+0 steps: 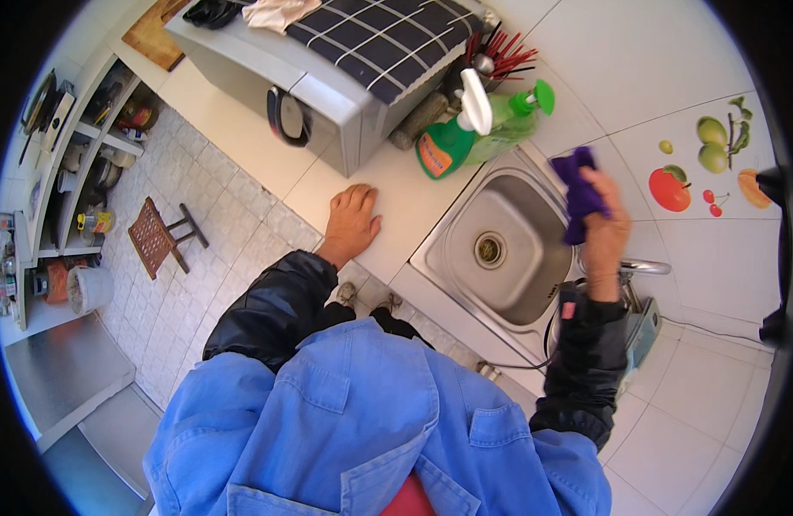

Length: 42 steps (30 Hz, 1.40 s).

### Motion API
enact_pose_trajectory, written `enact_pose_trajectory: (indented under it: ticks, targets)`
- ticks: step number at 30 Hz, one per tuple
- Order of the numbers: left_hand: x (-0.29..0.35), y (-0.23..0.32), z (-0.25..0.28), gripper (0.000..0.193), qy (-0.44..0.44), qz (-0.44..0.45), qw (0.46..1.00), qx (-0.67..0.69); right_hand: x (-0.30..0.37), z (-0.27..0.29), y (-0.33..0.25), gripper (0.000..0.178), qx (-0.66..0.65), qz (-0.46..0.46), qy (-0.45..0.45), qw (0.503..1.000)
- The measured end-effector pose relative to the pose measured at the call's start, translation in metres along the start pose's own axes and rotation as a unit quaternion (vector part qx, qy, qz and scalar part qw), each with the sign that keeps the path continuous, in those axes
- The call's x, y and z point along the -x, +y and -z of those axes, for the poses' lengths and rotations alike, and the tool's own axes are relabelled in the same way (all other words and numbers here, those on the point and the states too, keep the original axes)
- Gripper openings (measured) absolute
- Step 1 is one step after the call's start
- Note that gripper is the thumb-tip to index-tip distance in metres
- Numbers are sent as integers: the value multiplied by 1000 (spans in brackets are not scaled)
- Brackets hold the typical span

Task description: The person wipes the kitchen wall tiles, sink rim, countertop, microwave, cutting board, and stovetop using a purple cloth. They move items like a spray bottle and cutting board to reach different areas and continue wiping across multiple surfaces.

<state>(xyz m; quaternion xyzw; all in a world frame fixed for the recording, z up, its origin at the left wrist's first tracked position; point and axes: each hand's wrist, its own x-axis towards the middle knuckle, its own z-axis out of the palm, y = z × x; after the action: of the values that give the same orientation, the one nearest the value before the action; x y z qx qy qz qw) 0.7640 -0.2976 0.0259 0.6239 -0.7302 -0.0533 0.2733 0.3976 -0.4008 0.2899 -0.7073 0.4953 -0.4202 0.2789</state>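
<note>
In my right hand (607,241) is a bunched purple cloth (578,191), gripped up by the white tiled wall beyond the right rim of the sink. Below it lies the stainless steel sink (465,228), its round drain strainer (489,250) in view. My left hand (353,219) lies flat on the edge of the pale countertop (396,206), holding nothing. Between that hand and the wall stand a green spray bottle (448,146) with a white trigger head and a light green pump bottle (512,125).
Left of the bottles sits a silver countertop appliance (327,103) under a dark checked cloth (379,39). Red chopsticks (504,58) stand behind. A metal faucet (644,267) is beside my right wrist. On the floor is a woven-seat stool (153,238), near open shelves (65,206).
</note>
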Motion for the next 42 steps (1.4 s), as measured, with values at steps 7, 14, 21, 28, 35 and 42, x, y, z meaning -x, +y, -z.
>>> enact_pose_trajectory:
  ticks: [7, 14, 21, 28, 35, 42]
  targets:
    - [18, -8, 13, 57, 21, 15, 998, 59, 87, -191, 83, 65, -118, -97, -49, 987]
    - [84, -36, 62, 51, 5, 53, 993, 103, 134, -344, 92, 61, 234, 214, -118, 941]
    - [158, -59, 98, 45, -36, 90, 991, 91, 81, -355, 105, 64, 291, 112, -42, 949]
    - [233, -105, 79, 29, -197, 122, 968, 98, 108, -367, 84, 69, 251, 146, -52, 956]
    - [357, -210, 83, 31, -350, 235, 906, 31, 233, -282, 73, 67, 265, 127, -59, 954]
    - [483, -261, 116, 34, -389, 376, 835, 98, 347, -139, 110, 50, 459, -26, 80, 884]
